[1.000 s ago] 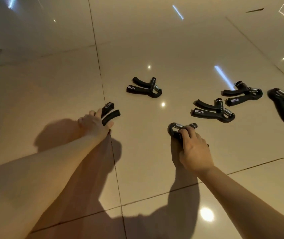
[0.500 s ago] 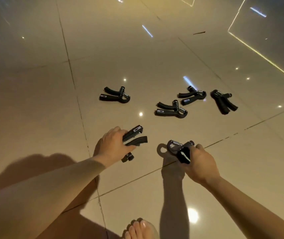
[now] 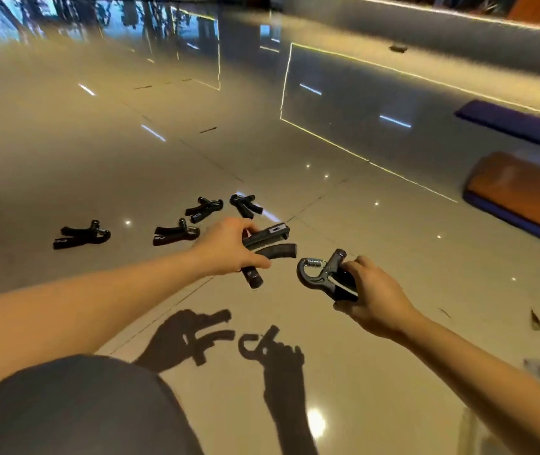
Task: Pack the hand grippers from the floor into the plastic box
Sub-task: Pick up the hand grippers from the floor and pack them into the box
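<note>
On my head camera, both catches are now clear of the glossy beige tiled floor (image 3: pixel 409 244). My left hand (image 3: pixel 229 247) is wrapped round a black two-handled hand gripper (image 3: pixel 271 244), its handles pointing away to the right. My right hand (image 3: pixel 373 297) is clenched on the handles of a dark grey hand gripper with a steel coil spring (image 3: pixel 319 274), looped head sticking out leftward. The two are near each other, not touching, and throw separate shadows on the tiles.

So I judge two ready to pack and four left to collect: a lone black hand gripper (image 3: pixel 81 234) lying well left, and a loose cluster of three black hand grippers (image 3: pixel 204 208) beyond my left hand. I can't make out the plastic box; a pale blur at the lower right edge may be it.

Against half a second ago, both hands have risen and swung right. My gaze has turned too, bringing an orange mat with a blue edge (image 3: pixel 521 188) into sight. The four on the floor lie as they did.
</note>
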Motion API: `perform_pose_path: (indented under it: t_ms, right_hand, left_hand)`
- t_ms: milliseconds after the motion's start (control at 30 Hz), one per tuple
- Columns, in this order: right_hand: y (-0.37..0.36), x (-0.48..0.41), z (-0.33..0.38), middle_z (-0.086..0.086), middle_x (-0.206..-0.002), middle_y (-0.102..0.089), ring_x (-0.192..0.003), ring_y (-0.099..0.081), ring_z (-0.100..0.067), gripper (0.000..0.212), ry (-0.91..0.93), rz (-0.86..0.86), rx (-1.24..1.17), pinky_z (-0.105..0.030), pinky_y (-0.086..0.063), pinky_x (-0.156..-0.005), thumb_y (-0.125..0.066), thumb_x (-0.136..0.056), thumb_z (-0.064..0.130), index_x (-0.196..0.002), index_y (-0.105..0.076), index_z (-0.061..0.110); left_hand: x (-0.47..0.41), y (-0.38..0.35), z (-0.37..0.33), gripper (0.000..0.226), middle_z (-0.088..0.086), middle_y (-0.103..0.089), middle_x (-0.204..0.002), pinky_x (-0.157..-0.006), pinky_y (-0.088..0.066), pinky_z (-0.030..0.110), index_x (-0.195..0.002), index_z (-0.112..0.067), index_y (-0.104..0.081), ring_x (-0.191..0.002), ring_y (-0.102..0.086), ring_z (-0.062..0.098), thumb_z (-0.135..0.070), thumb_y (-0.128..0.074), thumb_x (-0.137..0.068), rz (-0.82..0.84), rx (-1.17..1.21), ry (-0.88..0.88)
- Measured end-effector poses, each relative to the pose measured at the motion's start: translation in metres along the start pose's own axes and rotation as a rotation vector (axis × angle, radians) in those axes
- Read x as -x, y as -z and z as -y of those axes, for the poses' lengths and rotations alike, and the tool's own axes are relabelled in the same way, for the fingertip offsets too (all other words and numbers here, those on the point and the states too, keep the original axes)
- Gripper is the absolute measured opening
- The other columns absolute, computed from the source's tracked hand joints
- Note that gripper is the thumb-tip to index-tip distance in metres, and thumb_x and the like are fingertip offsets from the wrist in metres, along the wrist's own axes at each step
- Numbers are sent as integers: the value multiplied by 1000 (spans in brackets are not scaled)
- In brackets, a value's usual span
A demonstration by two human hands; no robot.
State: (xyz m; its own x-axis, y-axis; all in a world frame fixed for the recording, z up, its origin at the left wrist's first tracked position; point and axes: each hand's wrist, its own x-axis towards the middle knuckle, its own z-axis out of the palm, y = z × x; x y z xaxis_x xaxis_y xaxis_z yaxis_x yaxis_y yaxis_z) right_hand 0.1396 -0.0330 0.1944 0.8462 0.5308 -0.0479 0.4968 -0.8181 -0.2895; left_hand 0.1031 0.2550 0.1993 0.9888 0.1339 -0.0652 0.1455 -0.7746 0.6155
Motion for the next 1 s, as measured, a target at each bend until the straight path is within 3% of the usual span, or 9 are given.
perform_pose_path:
  t_ms: [133, 267, 500, 700, 867, 1000]
  right_hand:
    - [47, 75, -53, 1, -114, -53, -98, -58, -20, 61, -31, -4, 1, -32, -52, -86, -83, -78, 29, -131, -57, 15]
    - [83, 143, -100, 3, -116, -53, -102, -57, -19, 60, -81, 15, -13, -35, -53, -91, -84, -78, 29, -130, -56, 16]
    - [109, 237, -178, 4, -123, -52, -110, -57, -18, 69, -140, 39, -46, -35, -52, -99, -84, -78, 32, -137, -52, 17]
    - [123, 289, -231, 3, -124, -52, -111, -57, -18, 69, -135, 43, -47, -37, -52, -100, -83, -79, 31, -139, -51, 16]
    - [132, 323, -272, 1, -124, -53, -110, -56, -17, 70, -153, 35, -60, -33, -51, -99, -82, -80, 32, -139, -50, 14]
    - [123, 333, -303, 1, -122, -53, -109, -57, -20, 68, -195, 59, -83, -38, -53, -97, -83, -79, 33, -137, -52, 15]
  left_hand:
    - [18, -19, -91, 47, -5, -68, -96, -61, -55, 24, -108, -28, -63, -78, -68, 9, -48, -87, -72, 121, -67, -100]
    - [32, -43, -178, 54, -2, -69, -93, -71, -61, 33, -110, -25, -65, -80, -70, 15, -53, -86, -70, 184, -135, -154]
    - [66, -119, -291, 50, -2, -70, -89, -59, -50, 24, -106, -22, -66, -76, -67, 12, -49, -88, -70, 273, -183, -237]
    - [91, -178, -352, 53, -2, -71, -89, -58, -53, 28, -106, -21, -66, -75, -68, 13, -49, -89, -67, 240, -192, -241]
    - [110, -207, -385, 55, -1, -71, -89, -69, -62, 36, -107, -21, -66, -78, -70, 16, -51, -88, -67, 237, -215, -214]
    - [110, -228, -395, 54, -1, -71, -92, -76, -62, 39, -106, -22, -66, -82, -68, 16, -51, -88, -66, 270, -231, -191]
